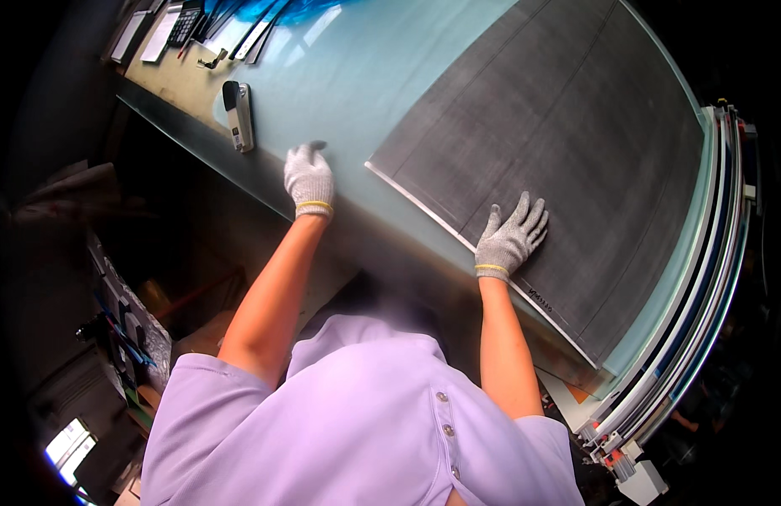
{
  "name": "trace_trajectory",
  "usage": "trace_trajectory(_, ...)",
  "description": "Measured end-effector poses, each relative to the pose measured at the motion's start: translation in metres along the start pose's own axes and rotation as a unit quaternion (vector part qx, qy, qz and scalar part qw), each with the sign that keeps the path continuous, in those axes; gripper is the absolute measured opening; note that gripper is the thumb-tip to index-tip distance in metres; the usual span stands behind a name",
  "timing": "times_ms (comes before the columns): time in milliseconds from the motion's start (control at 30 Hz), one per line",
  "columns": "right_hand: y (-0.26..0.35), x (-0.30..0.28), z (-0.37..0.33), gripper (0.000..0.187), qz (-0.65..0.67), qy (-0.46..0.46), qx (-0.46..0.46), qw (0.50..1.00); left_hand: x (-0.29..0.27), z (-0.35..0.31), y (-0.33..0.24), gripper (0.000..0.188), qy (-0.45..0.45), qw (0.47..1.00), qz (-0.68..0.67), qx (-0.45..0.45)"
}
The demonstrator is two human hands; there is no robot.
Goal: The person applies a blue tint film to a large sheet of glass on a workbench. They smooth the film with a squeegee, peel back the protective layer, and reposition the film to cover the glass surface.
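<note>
A large dark grey rectangular textured sheet [568, 160] lies flat on the pale blue-green glass worktop [357, 76], covering its right portion up to the right edge. The right hand [510, 236], in a grey knit glove, rests open, fingers spread, palm down on the sheet's near edge. The left hand [309, 177], likewise gloved, lies flat and open on the bare worktop by the near edge, left of the sheet. The sheet's long axis runs from the near-right corner toward the far edge; the right hand is nearer. A grey handheld stapler-like tool [239, 115] lies toward the far-left corner.
</note>
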State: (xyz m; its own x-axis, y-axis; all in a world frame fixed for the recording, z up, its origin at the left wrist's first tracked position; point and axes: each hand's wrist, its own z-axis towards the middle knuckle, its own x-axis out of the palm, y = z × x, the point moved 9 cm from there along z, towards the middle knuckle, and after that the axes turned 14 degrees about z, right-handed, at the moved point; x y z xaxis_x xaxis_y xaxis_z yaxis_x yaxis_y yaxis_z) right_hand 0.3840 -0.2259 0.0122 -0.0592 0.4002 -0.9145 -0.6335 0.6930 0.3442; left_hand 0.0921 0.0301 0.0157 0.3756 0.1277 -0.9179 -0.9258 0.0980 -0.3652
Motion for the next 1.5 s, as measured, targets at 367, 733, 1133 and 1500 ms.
trace_trajectory(367,0.007,0.001,-0.007,0.055,-0.002,-0.028,-0.035,0.999,0.038,-0.029,-0.044,0.028,0.29,0.957,-0.002,0.015)
trace_trajectory(733,0.009,0.001,-0.007,0.051,0.028,-0.043,-0.052,0.997,0.056,-0.047,-0.027,0.049,0.356,0.709,-0.568,-0.219)
trace_trajectory(1133,0.01,-0.001,-0.009,0.049,0.048,-0.056,-0.049,0.996,0.032,-0.033,-0.022,0.04,0.241,0.955,-0.165,-0.042)
trace_trajectory(1500,0.007,-0.002,-0.011,0.046,0.035,-0.062,-0.045,0.996,0.088,-0.044,-0.052,0.058,0.4,0.697,-0.546,-0.24)
